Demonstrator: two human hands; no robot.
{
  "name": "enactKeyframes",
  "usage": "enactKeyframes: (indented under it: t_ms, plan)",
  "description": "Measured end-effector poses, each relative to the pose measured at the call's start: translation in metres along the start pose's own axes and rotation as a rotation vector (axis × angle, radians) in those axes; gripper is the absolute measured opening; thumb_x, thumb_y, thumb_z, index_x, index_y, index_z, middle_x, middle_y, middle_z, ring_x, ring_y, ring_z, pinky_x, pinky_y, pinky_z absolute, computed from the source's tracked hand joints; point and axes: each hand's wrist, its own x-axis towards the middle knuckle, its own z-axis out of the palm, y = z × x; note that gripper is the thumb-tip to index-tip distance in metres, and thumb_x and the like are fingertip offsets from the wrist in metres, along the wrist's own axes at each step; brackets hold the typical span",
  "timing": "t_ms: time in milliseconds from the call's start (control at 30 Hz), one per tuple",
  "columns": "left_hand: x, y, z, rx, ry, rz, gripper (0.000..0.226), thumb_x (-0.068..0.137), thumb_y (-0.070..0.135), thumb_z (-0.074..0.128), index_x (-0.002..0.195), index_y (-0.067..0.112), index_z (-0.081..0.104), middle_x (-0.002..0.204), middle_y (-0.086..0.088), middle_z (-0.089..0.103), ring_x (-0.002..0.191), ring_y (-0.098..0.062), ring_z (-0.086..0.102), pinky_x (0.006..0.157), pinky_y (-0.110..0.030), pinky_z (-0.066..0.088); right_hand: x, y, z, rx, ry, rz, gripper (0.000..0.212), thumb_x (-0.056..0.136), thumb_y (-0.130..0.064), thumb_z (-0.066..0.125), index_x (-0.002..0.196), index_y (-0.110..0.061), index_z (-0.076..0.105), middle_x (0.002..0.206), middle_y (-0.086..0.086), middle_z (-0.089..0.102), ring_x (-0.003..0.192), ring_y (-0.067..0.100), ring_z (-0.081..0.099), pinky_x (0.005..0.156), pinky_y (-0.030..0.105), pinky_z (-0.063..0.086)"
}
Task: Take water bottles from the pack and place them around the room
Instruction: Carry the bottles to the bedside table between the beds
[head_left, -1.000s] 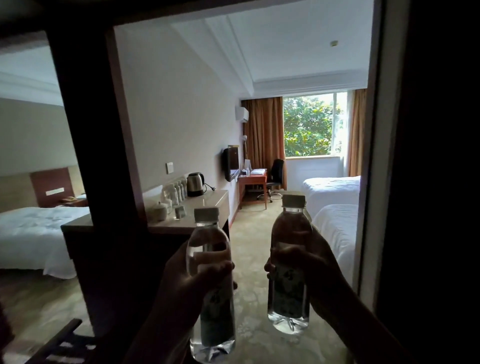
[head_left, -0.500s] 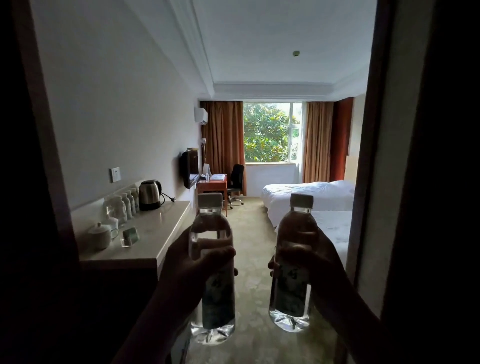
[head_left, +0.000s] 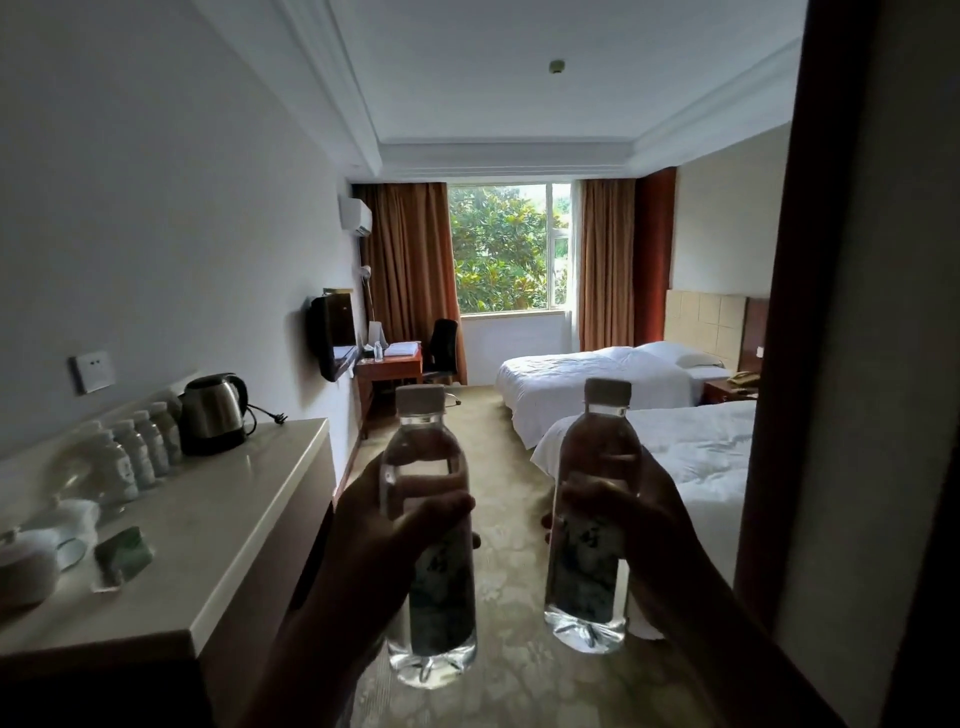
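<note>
Bottles in both hands, held upright at chest height in the entry passage of a hotel room. Left hand (head_left: 374, 540) has its grip wrapped round the middle of the left water bottle (head_left: 428, 540), thumb across the front, cap above the grip and clear base below it. Right hand (head_left: 649, 530) has its grip wrapped likewise round the right water bottle (head_left: 592, 514), fingers curling over the label from the outer side. The two bottles stand side by side, apart, not touching. Left of the left grip runs a pale tabletop (head_left: 223, 519) bearing a steel kettle (head_left: 213, 413), a row of small bottles (head_left: 140, 449) against the wall, and white cups (head_left: 67, 525), blurred. Right of the right grip lies the near bed (head_left: 701, 457), white-covered. Beyond both grips, carpet (head_left: 498, 519) leads to a far bed (head_left: 592, 384), a desk (head_left: 389, 364) and a curtained window (head_left: 506, 249).
</note>
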Motion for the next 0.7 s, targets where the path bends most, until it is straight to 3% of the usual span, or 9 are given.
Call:
enactKeyframes:
  t_ms: [100,267,433,567,700]
  plan:
    - [0.060,-0.024,0.023,0.026,-0.021,-0.004,0.070,0.048,0.032,0.080,0.112,0.009,0.063,0.084,-0.022,0.072,0.060,-0.036,0.071,0.055,-0.035,0.058,0.066,0.019,-0.021,-0.017,-0.008,-0.006,0.064,0.053,-0.020,0.083,0.109,-0.005,0.056,0.092,0.024,0.062,0.071,0.034,0.068,0.058,0.034,0.058]
    - [0.149,-0.056,0.044,0.106,-0.044,0.004,0.076,0.046,0.036,0.077,0.115,0.010,0.060,0.094,-0.028,0.069,0.070,-0.038,0.071,0.062,-0.039,0.061,0.167,0.045,-0.040,-0.013,-0.046,-0.022,0.063,0.051,-0.026,0.081,0.105,-0.005,0.057,0.088,0.019,0.063,0.068,0.029,0.069,0.058,0.033,0.058]
    - [0.233,-0.094,0.037,0.116,-0.030,0.011,0.072,0.047,0.040,0.076,0.113,0.015,0.062,0.092,-0.023,0.070,0.074,-0.036,0.072,0.063,-0.036,0.059,0.256,0.084,-0.046,0.001,-0.062,-0.014,0.046,0.060,-0.011,0.076,0.102,-0.004,0.057,0.084,0.019,0.062,0.065,0.028,0.068,0.056,0.031,0.057]
    - [0.305,-0.137,0.018,0.101,-0.015,0.011,0.069,0.048,0.040,0.076,0.110,0.014,0.063,0.088,-0.018,0.072,0.072,-0.036,0.073,0.062,-0.034,0.059,0.326,0.125,-0.040,-0.005,-0.063,-0.011,0.057,0.052,-0.020,0.079,0.101,-0.002,0.057,0.083,0.020,0.061,0.065,0.029,0.067,0.056,0.030,0.057]
    - [0.382,-0.181,-0.009,0.106,-0.020,0.033,0.074,0.049,0.044,0.074,0.115,0.014,0.060,0.093,-0.019,0.070,0.075,-0.033,0.073,0.063,-0.031,0.059,0.401,0.169,-0.026,-0.078,-0.071,-0.018,0.047,0.063,-0.013,0.072,0.105,-0.004,0.055,0.088,0.021,0.062,0.065,0.027,0.069,0.058,0.030,0.059]
